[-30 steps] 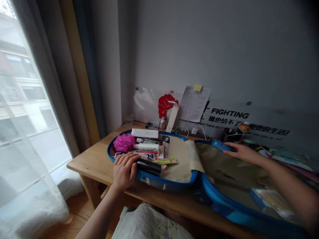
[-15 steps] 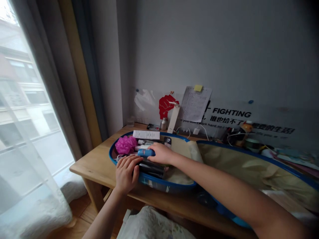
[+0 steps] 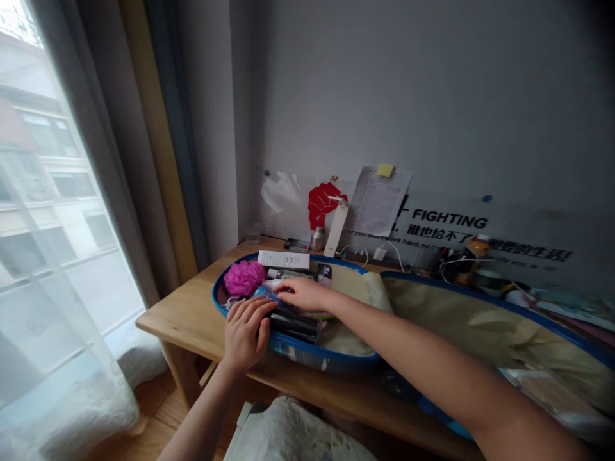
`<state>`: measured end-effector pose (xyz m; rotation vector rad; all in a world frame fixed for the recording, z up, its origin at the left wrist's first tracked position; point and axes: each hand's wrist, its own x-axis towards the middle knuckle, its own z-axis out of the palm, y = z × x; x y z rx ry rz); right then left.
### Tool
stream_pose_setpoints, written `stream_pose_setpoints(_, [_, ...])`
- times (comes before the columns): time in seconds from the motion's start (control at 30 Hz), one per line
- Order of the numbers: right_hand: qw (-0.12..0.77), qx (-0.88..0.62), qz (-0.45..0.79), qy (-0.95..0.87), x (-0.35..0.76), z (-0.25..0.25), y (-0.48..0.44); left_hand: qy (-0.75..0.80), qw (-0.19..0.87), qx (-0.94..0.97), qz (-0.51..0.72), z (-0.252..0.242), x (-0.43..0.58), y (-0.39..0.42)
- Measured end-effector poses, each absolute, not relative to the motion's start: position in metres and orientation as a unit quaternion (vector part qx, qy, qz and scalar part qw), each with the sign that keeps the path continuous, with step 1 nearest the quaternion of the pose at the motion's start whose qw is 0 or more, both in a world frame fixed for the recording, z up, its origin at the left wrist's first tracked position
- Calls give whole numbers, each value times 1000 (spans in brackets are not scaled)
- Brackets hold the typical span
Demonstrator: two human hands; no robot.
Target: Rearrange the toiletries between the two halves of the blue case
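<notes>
Open blue-rimmed suitcase (image 3: pixel 331 356), laid out on a wooden desk (image 3: pixel 192 310); one small blue item (image 3: pixel 266 294), in the suitcase's left half, among the toiletries and partly hidden by both hands. Right hand (image 3: pixel 305 293): fingers bent at the item's right end; cannot tell whether they grip it or only touch it. Left hand (image 3: pixel 247 333): fingers extended, slightly apart, over the near rim and the left end of a black cylindrical object (image 3: pixel 298 326), wrapped round nothing visible. Possible faults: blue item riding up or rolling, if crowded by the black object; pink bath puff (image 3: pixel 245 278) squeezed over the rim, if pushed leftward. Orientation: long axis apparently left to right, far end towards the puff; exact tilt obscured
</notes>
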<state>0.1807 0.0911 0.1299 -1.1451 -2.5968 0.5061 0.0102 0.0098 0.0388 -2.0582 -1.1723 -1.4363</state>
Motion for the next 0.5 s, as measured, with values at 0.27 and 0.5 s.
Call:
stream_pose_setpoints(0.27, [94, -392, 191, -895, 185, 126, 94, -415, 185, -731, -508, 36, 8, 11])
stream_pose_setpoints(0.5, [54, -387, 183, -902, 180, 129, 94, -407, 190, -732, -512, 37, 9, 11])
